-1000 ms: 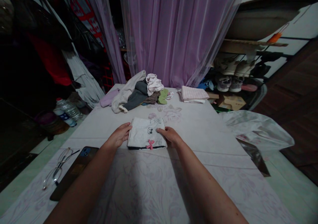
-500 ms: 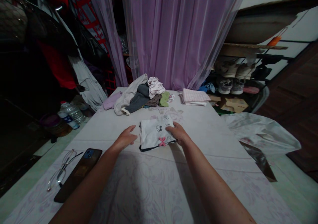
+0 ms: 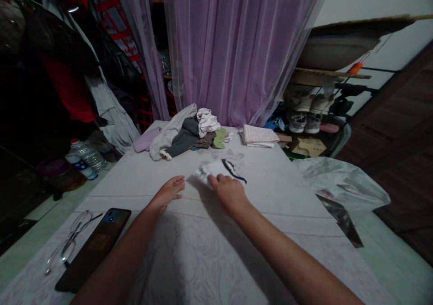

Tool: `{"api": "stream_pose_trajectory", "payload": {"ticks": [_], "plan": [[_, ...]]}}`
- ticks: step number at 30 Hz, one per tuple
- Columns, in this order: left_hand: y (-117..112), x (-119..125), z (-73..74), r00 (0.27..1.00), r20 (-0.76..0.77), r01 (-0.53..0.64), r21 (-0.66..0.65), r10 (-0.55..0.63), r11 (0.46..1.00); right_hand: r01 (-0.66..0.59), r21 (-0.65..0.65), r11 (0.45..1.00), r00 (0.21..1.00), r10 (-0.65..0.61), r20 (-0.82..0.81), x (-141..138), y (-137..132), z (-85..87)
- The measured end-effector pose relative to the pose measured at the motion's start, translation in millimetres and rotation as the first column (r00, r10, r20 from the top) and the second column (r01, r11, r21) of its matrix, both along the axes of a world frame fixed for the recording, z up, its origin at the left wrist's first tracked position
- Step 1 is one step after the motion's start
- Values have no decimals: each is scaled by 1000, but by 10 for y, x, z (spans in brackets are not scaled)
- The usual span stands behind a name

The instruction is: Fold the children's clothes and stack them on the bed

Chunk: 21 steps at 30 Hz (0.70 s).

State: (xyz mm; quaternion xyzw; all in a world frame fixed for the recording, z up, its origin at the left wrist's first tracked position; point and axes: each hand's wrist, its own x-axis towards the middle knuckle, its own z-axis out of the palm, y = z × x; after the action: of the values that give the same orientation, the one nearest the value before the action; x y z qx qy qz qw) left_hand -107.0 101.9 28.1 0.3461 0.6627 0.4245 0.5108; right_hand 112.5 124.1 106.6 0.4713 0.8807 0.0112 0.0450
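My right hand (image 3: 230, 193) grips a small folded white garment (image 3: 210, 169) over the middle of the table, its fingers closed on the near edge. A dark trim band shows along the cloth's right side, and the cloth is slightly blurred. My left hand (image 3: 168, 192) is apart from it on the left, holding nothing, with thumb and fingers spread. Farther back lies a heap of loose clothes: a light grey garment (image 3: 174, 128), a dark grey one (image 3: 184, 138), a crumpled striped one (image 3: 207, 122) and a green one (image 3: 219, 138). A folded pink cloth (image 3: 260, 134) rests at the back right.
A phone (image 3: 94, 251) and eyeglasses (image 3: 69, 242) lie at the table's left front. Purple curtains (image 3: 223, 52) hang behind the table. Bottles (image 3: 86, 156) stand on the floor to the left; shoes (image 3: 304, 120) and a plastic bag (image 3: 341, 181) are to the right.
My right hand has turned the folded garment over: its face print and red bow no longer show, and the dark trim does. My left hand stays open; the view has shifted slightly.
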Motion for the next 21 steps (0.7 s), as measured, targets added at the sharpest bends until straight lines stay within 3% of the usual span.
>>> {"api": "stream_pose_trajectory", "payload": {"ticks": [2,4,6,9,12,14,18,21], "plan": [[17,-24,-45,999,-25,-36,38,37,999,-66,-118,991,997,69,19,12,-300,-285],[32,-37,-84,997,-68,-32,74,37,997,-84,-183,979,996,75,-58,132,-496,-424],[56,-21,-100,991,-137,17,75,-7,997,-53,-203,978,986,19,-166,310,-529,-432],[133,67,-65,936,-333,133,31,-115,991,168,-201,965,953,-211,-216,580,-285,-395],[266,193,18,778,-587,249,-38,-223,968,446,-225,866,850,-489,-198,777,93,-489],[372,273,71,648,-696,309,-131,-309,942,535,-297,791,763,-603,-232,852,280,-608],[546,392,126,426,-768,367,-336,-478,868,471,-525,709,642,-684,-346,825,371,-811],[572,463,145,333,-784,382,-396,-524,835,419,-552,721,601,-676,-427,690,328,-850]]}}
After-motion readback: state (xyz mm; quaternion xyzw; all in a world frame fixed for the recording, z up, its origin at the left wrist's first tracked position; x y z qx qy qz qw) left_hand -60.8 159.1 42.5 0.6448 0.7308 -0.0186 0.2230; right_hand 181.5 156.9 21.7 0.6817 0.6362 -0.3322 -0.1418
